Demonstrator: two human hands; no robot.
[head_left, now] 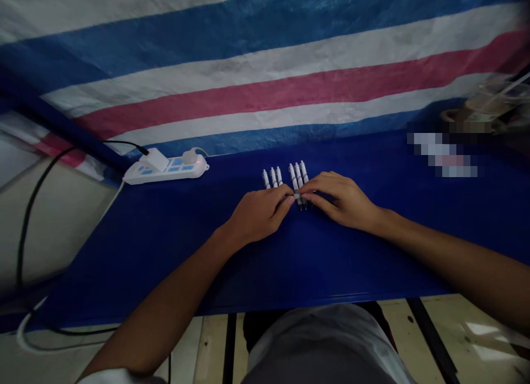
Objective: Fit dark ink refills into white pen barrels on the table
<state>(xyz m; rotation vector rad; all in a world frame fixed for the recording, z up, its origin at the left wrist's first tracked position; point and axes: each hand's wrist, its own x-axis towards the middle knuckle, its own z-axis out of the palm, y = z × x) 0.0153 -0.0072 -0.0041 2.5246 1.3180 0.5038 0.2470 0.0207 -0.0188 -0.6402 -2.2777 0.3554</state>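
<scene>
Two groups of white pens lie on the blue table, side by side and pointing away from me. The left group [273, 177] is partly covered by my left hand [265, 210]. The right group [298, 174] has dark tips that show below my fingers. My left hand and my right hand [342, 201] meet over the lower part of the right group. Both pinch a small light piece [297, 196] between thumb and fingers; its exact shape is too small to tell.
A white power strip [165, 171] with plugs and a black cable sits at the back left of the blue table [323, 268]. At the back right are a clear cup [488, 102] and a blurred-out patch. A striped sheet hangs behind.
</scene>
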